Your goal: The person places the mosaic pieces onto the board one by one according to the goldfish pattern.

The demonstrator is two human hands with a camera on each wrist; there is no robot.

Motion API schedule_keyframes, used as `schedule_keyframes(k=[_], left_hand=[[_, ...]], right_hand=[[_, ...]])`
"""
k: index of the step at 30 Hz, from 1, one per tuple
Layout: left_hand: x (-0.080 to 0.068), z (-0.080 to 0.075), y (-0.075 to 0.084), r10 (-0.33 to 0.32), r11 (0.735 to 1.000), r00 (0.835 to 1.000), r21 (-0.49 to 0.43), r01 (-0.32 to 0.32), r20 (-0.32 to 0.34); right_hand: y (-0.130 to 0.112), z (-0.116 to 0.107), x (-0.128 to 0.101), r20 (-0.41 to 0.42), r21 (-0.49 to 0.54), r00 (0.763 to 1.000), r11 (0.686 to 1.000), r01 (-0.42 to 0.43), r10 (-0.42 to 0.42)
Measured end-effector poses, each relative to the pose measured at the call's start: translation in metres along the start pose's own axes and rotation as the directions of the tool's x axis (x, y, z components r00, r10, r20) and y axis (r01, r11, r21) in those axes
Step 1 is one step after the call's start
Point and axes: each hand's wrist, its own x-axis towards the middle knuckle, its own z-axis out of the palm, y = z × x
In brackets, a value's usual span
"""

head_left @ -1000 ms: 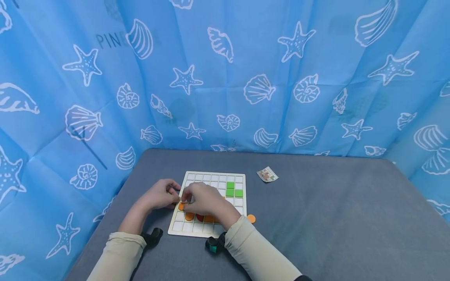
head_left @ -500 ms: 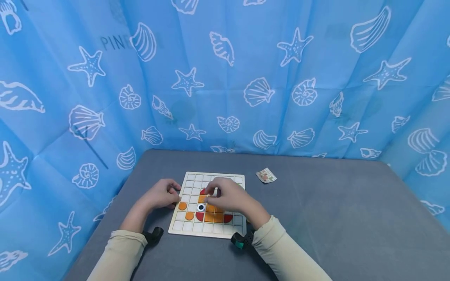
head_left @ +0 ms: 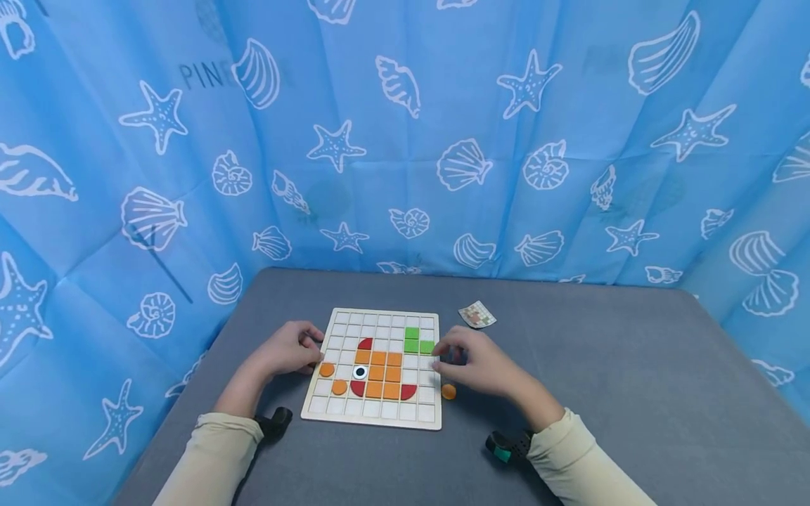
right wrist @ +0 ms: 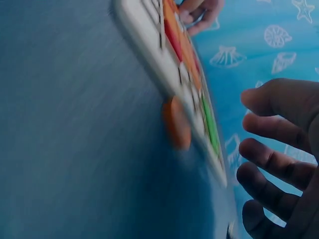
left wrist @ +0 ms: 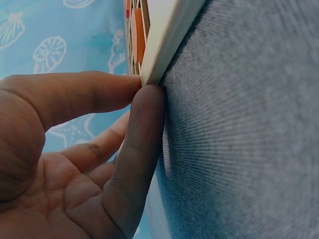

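My left hand (head_left: 287,350) touches the grid board (head_left: 373,419) at its left edge, fingers loosely bent. My right hand (head_left: 484,365) hovers relaxed and empty; the loose orange disc (head_left: 448,391) lies just beside it.

White grid board (head_left: 373,419) flat on table, orange disc (head_left: 448,391) beside

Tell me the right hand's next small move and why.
Probably lower the right hand onto the loose orange disc and pinch it: the disc lies on the cloth beside the grid board, just under the empty fingers, while the left hand touches the board's edge.
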Motion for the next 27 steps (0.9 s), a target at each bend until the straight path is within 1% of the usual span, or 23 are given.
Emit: schedule_keyframes(k=[6,9,15,20,27], left_hand=[[-0.001,0.001,0.001,0.000,1.000,1.000,0.013,0.000,-0.001],[-0.002,0.000,0.001,0.004,1.000,1.000,0.011,-0.004,0.001],[-0.002,-0.001,0.001,0.009,1.000,1.000,0.010,-0.009,-0.007],[0.000,0.000,0.001,0.013,1.000,1.000,0.011,-0.012,-0.004],[-0.002,-0.001,0.002,0.007,1.000,1.000,0.009,-0.007,0.000]], right_hand=[[0.023,-0.010,-0.028,0.008,0.019,1.000,1.000,0.001,-0.002],[0.031,-0.011,-0.037,0.021,0.019,1.000,1.000,0.007,-0.007],[0.031,-0.009,-0.037,0.068,0.006,0.998,1.000,0.008,-0.009],[0.028,-0.009,-0.036,0.109,0.002,0.993,0.999,-0.035,0.034],[0.026,-0.007,-0.036,0.137,-0.004,0.989,0.999,-0.051,0.051]])
